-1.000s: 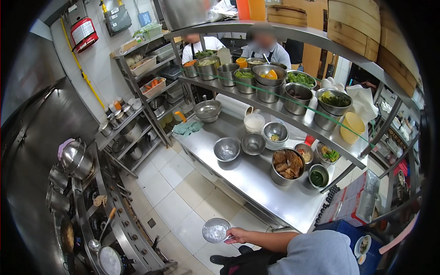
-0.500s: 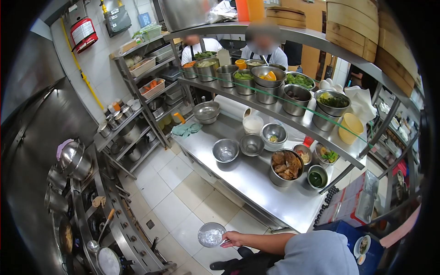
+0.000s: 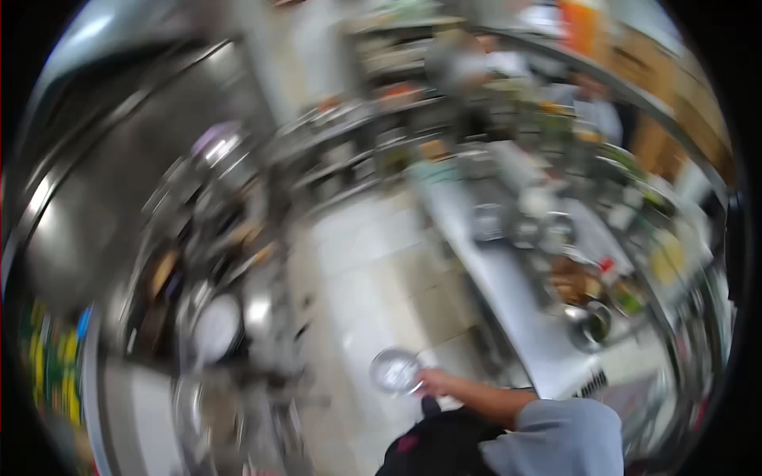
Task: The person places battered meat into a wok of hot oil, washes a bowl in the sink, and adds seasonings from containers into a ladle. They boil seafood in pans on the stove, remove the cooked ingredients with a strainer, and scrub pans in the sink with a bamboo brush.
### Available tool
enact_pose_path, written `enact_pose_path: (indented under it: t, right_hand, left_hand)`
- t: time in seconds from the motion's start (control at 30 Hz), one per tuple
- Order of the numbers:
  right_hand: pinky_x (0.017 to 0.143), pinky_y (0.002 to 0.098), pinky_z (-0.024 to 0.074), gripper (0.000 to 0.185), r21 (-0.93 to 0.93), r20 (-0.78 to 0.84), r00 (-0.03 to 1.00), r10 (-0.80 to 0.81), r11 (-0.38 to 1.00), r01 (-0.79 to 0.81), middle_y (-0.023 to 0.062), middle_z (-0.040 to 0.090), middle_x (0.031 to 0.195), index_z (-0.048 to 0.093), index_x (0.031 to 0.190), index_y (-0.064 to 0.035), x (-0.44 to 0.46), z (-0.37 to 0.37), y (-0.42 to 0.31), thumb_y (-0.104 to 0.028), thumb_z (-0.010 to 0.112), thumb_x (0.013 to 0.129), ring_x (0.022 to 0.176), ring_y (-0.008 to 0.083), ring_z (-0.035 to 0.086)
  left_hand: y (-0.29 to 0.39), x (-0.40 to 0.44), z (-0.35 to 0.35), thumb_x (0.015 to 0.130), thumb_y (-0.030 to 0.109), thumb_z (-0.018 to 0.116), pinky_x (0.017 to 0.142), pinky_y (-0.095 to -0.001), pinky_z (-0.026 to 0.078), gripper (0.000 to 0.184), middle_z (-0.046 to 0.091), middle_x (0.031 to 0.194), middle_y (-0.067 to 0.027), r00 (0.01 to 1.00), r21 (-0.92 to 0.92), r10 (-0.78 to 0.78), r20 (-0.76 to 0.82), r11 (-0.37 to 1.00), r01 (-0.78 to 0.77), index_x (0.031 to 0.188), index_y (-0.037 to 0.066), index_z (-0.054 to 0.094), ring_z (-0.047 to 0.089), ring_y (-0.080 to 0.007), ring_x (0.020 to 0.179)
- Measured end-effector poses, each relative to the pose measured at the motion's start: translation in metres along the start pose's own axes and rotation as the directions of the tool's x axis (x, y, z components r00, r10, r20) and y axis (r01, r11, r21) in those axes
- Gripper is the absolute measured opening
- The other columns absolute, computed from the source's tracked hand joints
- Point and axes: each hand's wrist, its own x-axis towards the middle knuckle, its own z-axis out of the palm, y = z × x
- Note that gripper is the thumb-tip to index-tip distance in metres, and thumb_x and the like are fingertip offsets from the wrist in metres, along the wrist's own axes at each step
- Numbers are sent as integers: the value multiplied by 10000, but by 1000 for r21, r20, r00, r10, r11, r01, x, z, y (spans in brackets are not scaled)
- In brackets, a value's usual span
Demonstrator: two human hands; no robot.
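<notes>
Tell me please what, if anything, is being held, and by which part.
The right hand holds a bowl by its rim, at lower right in the view. The left hand is not visible.

Reads as a professional kitchen. Has a stove (image 3: 258, 313) with a pot (image 3: 216, 329) along one side, opposite a long steel counter (image 3: 508, 293) bearing metal bowls (image 3: 488, 222) (too smeared to read most of the contents). Shows stocked shelving (image 3: 371, 127) at the far end and pale floor tiles (image 3: 357, 262) between.

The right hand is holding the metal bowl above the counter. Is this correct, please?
The place is wrong: the head view shows the right hand holding the metal bowl above the floor, not the counter.
</notes>
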Motion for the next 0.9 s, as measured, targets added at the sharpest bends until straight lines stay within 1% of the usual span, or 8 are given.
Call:
enact_pose_path:
  t: [0.1,0.17,0.43,0.5,0.53,0.63,0.73,0.9]
  right_hand:
    - [906,426,539,268,-226,141,990,3,974,29,146,632,1092,603,1050,26,41,31,37,-69,557,803,996,263,629]
    - [840,418,551,319,-355,318,941,117,935,4,133,646,1053,587,1067,14,58,60,66,-106,579,771,931,246,652]
    - [769,395,572,316,-639,441,782,440,766,-71,126,651,1051,585,1126,-9,-30,285,173,-22,612,812,935,227,656]
    - [822,363,533,225,-619,779,425,461,457,639,85,642,1057,660,1032,-25,-28,322,191,-70,689,813,916,196,622]
    - [865,373,488,262,-233,930,148,337,229,945,91,626,1058,649,1054,-25,27,323,243,-117,701,814,911,215,585]
    - [891,414,427,388,60,985,-115,129,370,927,134,593,989,563,1092,-27,57,389,318,-259,721,825,935,270,548]
    - [876,494,444,483,-3,956,44,291,-142,990,174,584,961,585,972,-28,73,471,393,-406,774,741,988,376,544]
    - [865,492,461,438,-397,883,392,257,-34,917,181,601,954,604,961,-23,23,504,383,-372,762,750,976,379,569]
  left_hand:
    - [-6,28,-86,968,302,493,649,-264,427,354,519,820,21,999,-83,-31,37,996,34,1232,68,527,481,-104,720]
    - [-4,34,-158,940,199,577,664,-286,460,124,568,815,-12,992,-269,121,40,957,-106,1028,111,587,541,-132,751]
    - [53,21,-385,948,241,585,695,-303,512,178,653,919,-54,797,86,342,-499,934,-347,1093,139,587,616,-161,804]
    - [73,58,-465,956,237,562,861,-402,507,249,649,1085,-96,820,298,399,-411,909,-293,1176,121,577,622,-238,969]
    - [84,87,-473,957,241,557,859,-403,506,250,649,1086,-97,816,432,429,-387,866,-251,1174,119,578,622,-238,969]
    - [96,179,-427,963,255,541,853,-406,501,253,647,1088,-99,873,706,429,-232,692,-153,1168,113,579,620,-239,970]
    - [72,237,-367,968,268,525,848,-408,497,259,646,1090,-101,939,802,334,-81,581,-137,1163,108,581,618,-240,971]
    - [56,254,-339,976,291,499,838,-413,489,275,643,1093,-105,967,842,250,38,514,-166,1154,98,584,615,-241,972]
